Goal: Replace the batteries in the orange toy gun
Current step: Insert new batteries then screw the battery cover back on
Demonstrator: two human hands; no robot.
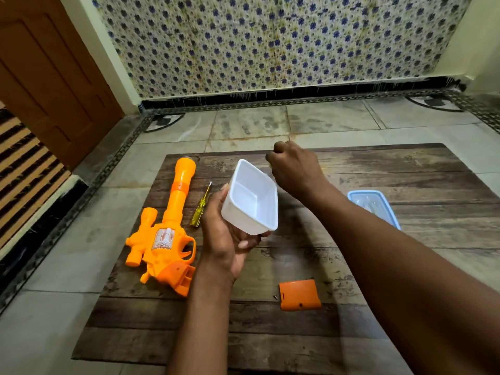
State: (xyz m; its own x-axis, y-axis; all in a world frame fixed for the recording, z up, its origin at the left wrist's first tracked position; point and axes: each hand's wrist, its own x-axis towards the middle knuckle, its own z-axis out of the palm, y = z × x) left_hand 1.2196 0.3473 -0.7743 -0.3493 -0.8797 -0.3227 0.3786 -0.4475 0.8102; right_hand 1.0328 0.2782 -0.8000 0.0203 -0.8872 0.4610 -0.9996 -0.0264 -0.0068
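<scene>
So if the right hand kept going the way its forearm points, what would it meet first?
Probably nothing on the mat: the right hand is past the white tub, heading for bare floor, then the wall. Depth is unclear.

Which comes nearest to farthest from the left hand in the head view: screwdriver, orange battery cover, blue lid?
From the left hand, holding the white container:
1. Screwdriver, just to its left on the mat.
2. Orange battery cover, lower right, toward the person.
3. Blue lid, far right, beyond the right forearm.

L grip point(230, 228) raised, fingers curled in a hold; R grip point(293, 166) fisted, arm outstretched.
</scene>
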